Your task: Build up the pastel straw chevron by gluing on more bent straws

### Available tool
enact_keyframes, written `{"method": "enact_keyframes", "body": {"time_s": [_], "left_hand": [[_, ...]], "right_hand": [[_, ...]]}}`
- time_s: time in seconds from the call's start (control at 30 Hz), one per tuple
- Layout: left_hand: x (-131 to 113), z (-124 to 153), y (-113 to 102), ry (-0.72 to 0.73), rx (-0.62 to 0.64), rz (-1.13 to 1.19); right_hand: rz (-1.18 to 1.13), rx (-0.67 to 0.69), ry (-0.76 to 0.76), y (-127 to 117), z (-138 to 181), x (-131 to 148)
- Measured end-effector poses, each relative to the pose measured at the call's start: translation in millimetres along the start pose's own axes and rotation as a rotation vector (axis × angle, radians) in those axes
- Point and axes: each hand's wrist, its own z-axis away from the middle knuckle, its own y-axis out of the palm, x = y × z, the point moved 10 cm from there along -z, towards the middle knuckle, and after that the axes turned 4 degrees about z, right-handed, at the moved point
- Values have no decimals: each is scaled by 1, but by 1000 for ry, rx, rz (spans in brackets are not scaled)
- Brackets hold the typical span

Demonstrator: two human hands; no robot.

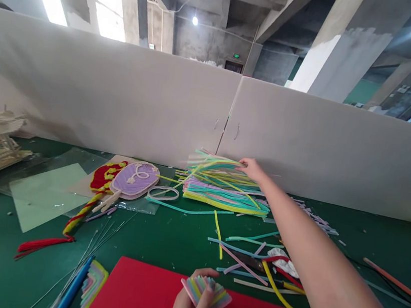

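Pastel-striped, fan-shaped strip piece (194, 289) is pinched in L hand (191, 307) over flat red sheet (142, 287), w/ R hand (251, 169) gripping ends of thin multicol. strips (225, 195) on green surface (175, 241).

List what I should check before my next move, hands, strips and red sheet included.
1. Striped piece secured: ok. The left hand pinches the striped piece over the red sheet.
2. Right hand at the strips: ok. It is at the far side of the strip pile.
3. Just one strip in the right fingers: cannot tell. They are too small in view.
4. Loose strips gathered: not ok. Several lie scattered between the strip pile and the red sheet.
5. Second striped piece within sight: ok. It lies by the red sheet's left edge.
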Motion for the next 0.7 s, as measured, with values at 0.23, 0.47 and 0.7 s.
{"method": "enact_keyframes", "body": {"time_s": [0.23,0.47,0.7], "left_hand": [[1,0,0,2,6,-20],[-2,3,2,-15,6,20],[5,-3,-2,-24,32,-6]], "right_hand": [[-40,-90,-40,-34,1,8],[-15,-78,-19,-32,8,7],[38,-124,-30,-28,22,22]]}}
